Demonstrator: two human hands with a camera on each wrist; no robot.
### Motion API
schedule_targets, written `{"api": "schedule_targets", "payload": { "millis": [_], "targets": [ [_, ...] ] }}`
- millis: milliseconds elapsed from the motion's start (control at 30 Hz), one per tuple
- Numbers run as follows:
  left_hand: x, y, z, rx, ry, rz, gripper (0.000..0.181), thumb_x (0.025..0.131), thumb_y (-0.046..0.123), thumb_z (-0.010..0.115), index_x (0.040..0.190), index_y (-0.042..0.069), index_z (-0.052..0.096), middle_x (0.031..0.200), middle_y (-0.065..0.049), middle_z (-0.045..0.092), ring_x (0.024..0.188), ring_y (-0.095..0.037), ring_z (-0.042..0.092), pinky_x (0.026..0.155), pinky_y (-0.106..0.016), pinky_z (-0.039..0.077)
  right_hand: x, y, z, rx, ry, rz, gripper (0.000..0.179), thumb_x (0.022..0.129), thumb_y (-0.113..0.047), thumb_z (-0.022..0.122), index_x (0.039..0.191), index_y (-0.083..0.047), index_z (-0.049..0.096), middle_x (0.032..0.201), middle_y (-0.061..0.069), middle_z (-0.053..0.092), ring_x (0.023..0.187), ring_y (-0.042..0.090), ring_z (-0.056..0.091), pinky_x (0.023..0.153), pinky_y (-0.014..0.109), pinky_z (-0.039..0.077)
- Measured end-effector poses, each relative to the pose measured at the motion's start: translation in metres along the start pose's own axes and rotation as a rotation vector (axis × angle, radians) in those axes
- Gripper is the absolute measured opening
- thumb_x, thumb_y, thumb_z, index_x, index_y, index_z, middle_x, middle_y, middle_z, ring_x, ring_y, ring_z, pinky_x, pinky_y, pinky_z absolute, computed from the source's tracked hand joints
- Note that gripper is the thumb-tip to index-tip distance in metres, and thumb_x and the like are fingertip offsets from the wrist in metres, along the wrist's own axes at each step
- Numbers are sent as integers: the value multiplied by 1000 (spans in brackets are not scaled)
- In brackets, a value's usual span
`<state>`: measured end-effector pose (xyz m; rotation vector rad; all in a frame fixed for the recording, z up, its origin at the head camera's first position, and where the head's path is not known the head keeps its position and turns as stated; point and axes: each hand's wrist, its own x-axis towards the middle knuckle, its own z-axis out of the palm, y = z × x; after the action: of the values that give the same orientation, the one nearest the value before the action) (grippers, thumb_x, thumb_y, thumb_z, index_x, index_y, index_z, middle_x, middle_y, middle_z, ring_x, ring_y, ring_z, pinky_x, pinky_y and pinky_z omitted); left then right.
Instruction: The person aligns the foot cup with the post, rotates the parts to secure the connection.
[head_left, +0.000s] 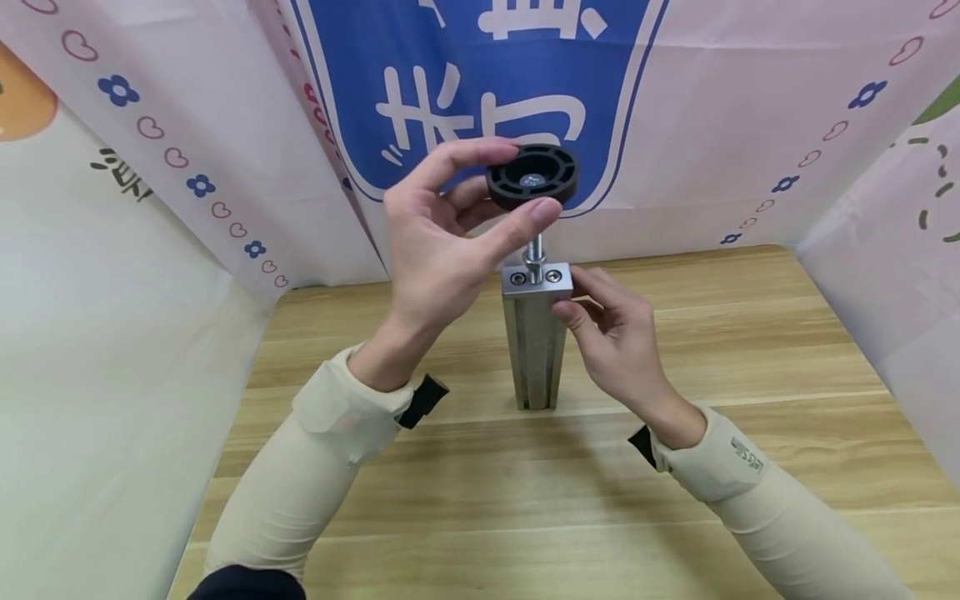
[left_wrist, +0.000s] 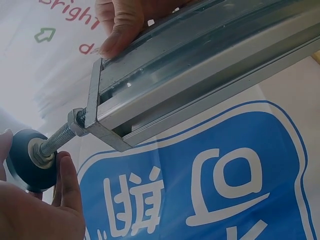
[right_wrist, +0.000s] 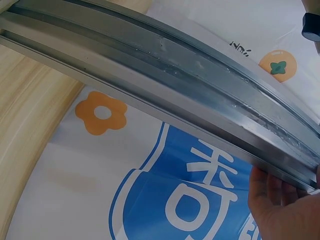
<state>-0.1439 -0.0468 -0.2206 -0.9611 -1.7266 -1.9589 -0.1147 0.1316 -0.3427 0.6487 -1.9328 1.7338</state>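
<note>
An aluminium profile point(head_left: 534, 350) stands upright on the table, a metal end plate point(head_left: 537, 282) with two screws capping its top. Out of the plate rises a threaded leveling foot point(head_left: 567, 187) with a round black base uppermost. My left hand point(head_left: 442, 233) pinches that black base by its rim between thumb and fingers. A hex nut point(left_wrist: 77, 121) sits on the stud close to the plate in the left wrist view. My right hand point(head_left: 618, 333) grips the profile's upper end from the right, thumb in front. Along the right wrist view the grooved profile point(right_wrist: 165, 80) runs toward the fingers.
The wood-grain table point(head_left: 420, 500) lies under the profile. Behind it hangs a printed white sheet with a blue panel point(head_left: 480, 92), and white sheets rise at the left and right sides. Cameras are strapped to both wrists.
</note>
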Motion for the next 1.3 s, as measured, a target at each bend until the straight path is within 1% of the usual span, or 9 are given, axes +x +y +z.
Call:
{"api": "schedule_targets", "payload": {
  "millis": [267, 500, 600, 700, 833, 933, 1000, 1200, 1300],
  "targets": [
    [-1, -1, 0, 8, -23, 16, 45, 81, -13, 78, 123, -16, 62, 128, -29, 70, 103, -29, 79, 90, -43, 66, 0, 0, 0, 2, 4, -1, 35, 97, -4, 67, 129, 10, 68, 110, 13, 71, 98, 9, 68, 85, 20, 63],
    [-1, -2, -1, -6, -47, 39, 43, 84, -10, 75, 124, -17, 61, 129, -31, 69, 110, -33, 77, 92, -44, 65, 1, -1, 0, 4, 0, -3, 34, 97, -1, 67, 128, 11, 68, 110, 21, 71, 97, 8, 68, 85, 19, 63],
    [-1, -2, -2, -21, -54, 48, 43, 85, -9, 73, 124, -18, 61, 130, -32, 67, 111, -35, 77, 92, -44, 65, 1, -1, 0, 4, 1, -3, 34, 97, -2, 67, 128, 11, 68, 110, 19, 71, 96, 8, 68, 85, 20, 63],
    [-1, -2, -1, -37, -56, 53, 42, 85, -9, 72, 124, -19, 60, 131, -29, 64, 111, -37, 76, 93, -45, 65, 1, -1, 0, 4, 2, -2, 34, 97, -2, 67, 128, 11, 68, 110, 17, 71, 96, 8, 68, 85, 20, 63],
    [0, -2, 0, -44, -54, 54, 42, 84, -8, 73, 124, -19, 62, 127, -22, 60, 108, -39, 75, 92, -46, 65, 0, -1, 0, 7, 5, -1, 34, 97, -2, 67, 128, 11, 68, 110, 8, 72, 96, 8, 68, 85, 20, 63],
    [-1, -2, 0, -43, -53, 47, 43, 85, -9, 73, 125, -18, 62, 125, -22, 60, 108, -39, 75, 93, -45, 65, 0, -1, 0, 12, 7, -2, 35, 96, -2, 68, 129, 11, 68, 111, -3, 71, 96, 8, 68, 86, 20, 63],
    [-1, -1, 1, -40, -56, 37, 45, 85, -9, 72, 127, -19, 60, 124, -23, 60, 109, -39, 75, 93, -45, 65, 0, -1, 1, 14, 7, -5, 35, 97, -3, 68, 129, 11, 68, 111, -7, 70, 95, 7, 67, 86, 20, 63],
    [-2, 3, 2, -64, -45, -35, 54, 85, -10, 69, 137, -14, 55, 130, -24, 61, 112, -37, 75, 95, -42, 65, 0, 0, 0, 15, 8, -8, 37, 97, -7, 68, 129, 11, 68, 112, -6, 70, 95, 7, 67, 85, 19, 63],
    [-2, 4, 2, -65, -40, -39, 50, 86, -9, 68, 133, -13, 55, 129, -24, 61, 112, -37, 76, 96, -43, 64, 0, 0, 1, 14, 9, -9, 37, 97, -9, 68, 129, 11, 68, 112, -5, 71, 95, 8, 67, 84, 19, 63]
  ]
}}
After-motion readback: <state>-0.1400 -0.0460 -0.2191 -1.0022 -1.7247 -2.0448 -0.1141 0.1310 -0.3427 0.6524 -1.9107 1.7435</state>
